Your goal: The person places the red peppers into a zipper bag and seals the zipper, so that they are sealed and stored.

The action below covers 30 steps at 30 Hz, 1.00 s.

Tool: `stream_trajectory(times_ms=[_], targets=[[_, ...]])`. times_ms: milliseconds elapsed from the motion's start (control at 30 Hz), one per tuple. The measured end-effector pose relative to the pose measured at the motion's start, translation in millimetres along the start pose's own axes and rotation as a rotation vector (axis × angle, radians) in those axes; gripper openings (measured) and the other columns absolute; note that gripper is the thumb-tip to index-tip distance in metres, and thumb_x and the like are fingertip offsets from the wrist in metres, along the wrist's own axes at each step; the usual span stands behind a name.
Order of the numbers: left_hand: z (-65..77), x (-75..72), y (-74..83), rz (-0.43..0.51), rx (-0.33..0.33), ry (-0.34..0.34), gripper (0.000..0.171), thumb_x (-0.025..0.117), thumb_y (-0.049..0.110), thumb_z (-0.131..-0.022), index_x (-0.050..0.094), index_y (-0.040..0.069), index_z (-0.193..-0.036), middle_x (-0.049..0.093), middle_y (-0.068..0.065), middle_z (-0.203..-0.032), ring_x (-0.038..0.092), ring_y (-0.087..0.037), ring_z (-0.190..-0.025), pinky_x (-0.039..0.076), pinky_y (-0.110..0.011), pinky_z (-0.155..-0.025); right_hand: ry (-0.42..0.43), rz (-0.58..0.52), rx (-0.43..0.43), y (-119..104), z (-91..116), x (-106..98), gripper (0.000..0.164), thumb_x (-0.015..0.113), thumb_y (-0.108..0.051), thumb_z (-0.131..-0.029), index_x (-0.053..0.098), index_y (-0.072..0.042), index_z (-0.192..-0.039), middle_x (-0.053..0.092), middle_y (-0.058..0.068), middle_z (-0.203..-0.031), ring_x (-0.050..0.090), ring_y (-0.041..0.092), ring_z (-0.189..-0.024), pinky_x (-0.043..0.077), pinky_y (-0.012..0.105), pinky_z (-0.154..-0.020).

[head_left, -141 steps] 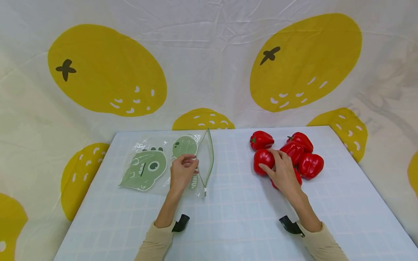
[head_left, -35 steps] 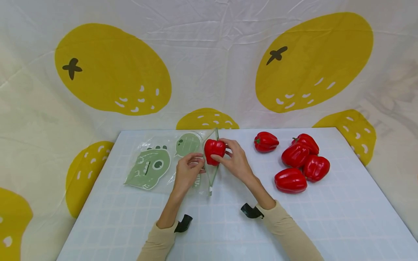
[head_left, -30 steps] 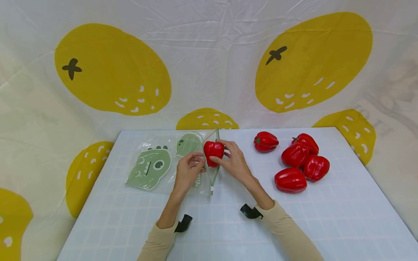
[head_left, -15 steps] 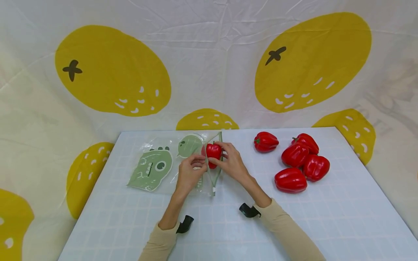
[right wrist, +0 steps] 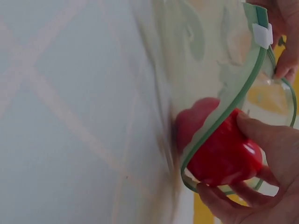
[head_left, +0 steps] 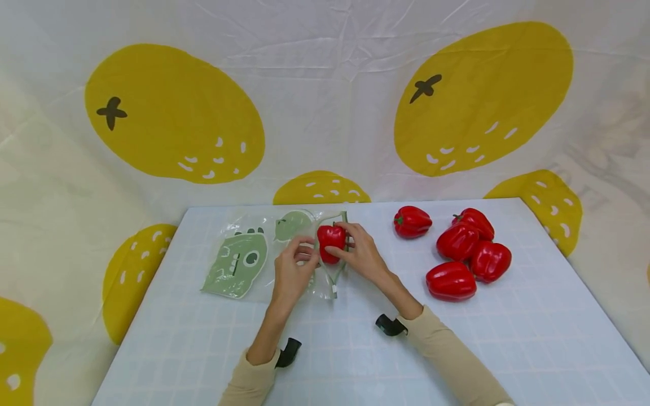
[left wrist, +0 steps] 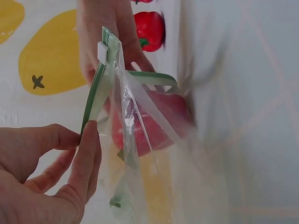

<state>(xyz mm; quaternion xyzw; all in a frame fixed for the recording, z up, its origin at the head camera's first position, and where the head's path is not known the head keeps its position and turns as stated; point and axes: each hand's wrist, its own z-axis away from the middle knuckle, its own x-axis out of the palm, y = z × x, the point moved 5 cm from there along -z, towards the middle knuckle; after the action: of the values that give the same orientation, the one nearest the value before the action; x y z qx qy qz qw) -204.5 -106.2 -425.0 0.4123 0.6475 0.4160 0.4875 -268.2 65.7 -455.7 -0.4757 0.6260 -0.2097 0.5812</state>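
– where is the red pepper point(head_left: 331, 239)?
– in the mouth of the clear zip bag point(head_left: 235, 265), partly inside: the right wrist view shows some of it through the film and the rest in the gap between the two green rims point(right wrist: 224, 118).
– is that gap wide?
– the rims bow apart around the pepper and come together near the white slider point(right wrist: 262, 36). the bag lies flat to the left, its monster print facing up, just short of the tabletop point(head_left: 345, 349)'s far edge.
– and room around it?
– a strip of tabletop separates the right hand point(head_left: 364, 251) from the other peppers, and a broad stretch runs under the forearms toward the person.
– what about the fingers?
– the right hand's are spread about as wide as the pepper and grasp it, thumb on one side, fingers on the other. the left hand point(head_left: 294, 270)'s are nearly together, pinching a green rim.
– the other peppers?
– a lone pepper point(head_left: 412, 221) lies near the far edge; a group of four peppers point(head_left: 458, 241) sits farther right. a cloth point(head_left: 330, 113) with yellow fruit prints rises behind.
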Motion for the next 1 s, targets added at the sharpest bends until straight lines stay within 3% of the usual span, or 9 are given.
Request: stream_trajectory(times_ms=[233, 433, 733, 1000], targets=[[-0.5, 1.1, 2.5, 0.034, 0.034, 0.023, 0.023, 0.067, -0.003, -0.093, 0.071, 0.004, -0.115, 0.072, -0.015, -0.092, 0.074, -0.028, -0.081, 0.061, -0.025, -0.068, -0.003, 0.043, -0.016, 5.0, -2.6, -3.8, 0.064, 0.083, -0.023, -0.088, 0.055, -0.006, -0.142, 0.061, 0.015, -0.133, 0.061, 0.03, -0.114, 0.06, 0.041, -0.089], [0.9, 6.9, 0.9, 0.011, 0.034, 0.018, 0.026, 0.068, -0.003, -0.091, 0.074, 0.002, -0.116, 0.072, -0.013, -0.092, 0.073, -0.027, -0.084, 0.062, -0.027, -0.071, -0.026, 0.059, 0.029, 7.1, -3.0, -5.4, 0.062, 0.082, -0.025, -0.089, 0.056, -0.005, -0.142, 0.065, 0.015, -0.129, 0.065, 0.03, -0.101, 0.06, 0.039, -0.083], [3.9, 11.7, -0.4, 0.021, 0.051, -0.005, 0.032, 0.067, -0.006, -0.086, 0.073, -0.001, -0.117, 0.071, -0.014, -0.093, 0.071, -0.027, -0.084, 0.061, -0.025, -0.072, -0.117, -0.004, 0.127, 8.0, -7.3, -1.4, 0.058, 0.078, -0.025, -0.092, 0.056, -0.008, -0.144, 0.066, 0.014, -0.127, 0.066, 0.031, -0.105, 0.06, 0.038, -0.086], [7.2, 12.6, -4.2, 0.012, 0.002, -0.026, 0.034, 0.068, -0.007, -0.083, 0.072, -0.001, -0.116, 0.071, -0.013, -0.094, 0.069, -0.025, -0.085, 0.06, -0.022, -0.072, -0.186, -0.057, 0.157, 5.7, -9.2, 2.8, 0.058, 0.075, -0.025, -0.095, 0.054, -0.007, -0.145, 0.062, 0.014, -0.136, 0.064, 0.033, -0.114, 0.058, 0.042, -0.094]])
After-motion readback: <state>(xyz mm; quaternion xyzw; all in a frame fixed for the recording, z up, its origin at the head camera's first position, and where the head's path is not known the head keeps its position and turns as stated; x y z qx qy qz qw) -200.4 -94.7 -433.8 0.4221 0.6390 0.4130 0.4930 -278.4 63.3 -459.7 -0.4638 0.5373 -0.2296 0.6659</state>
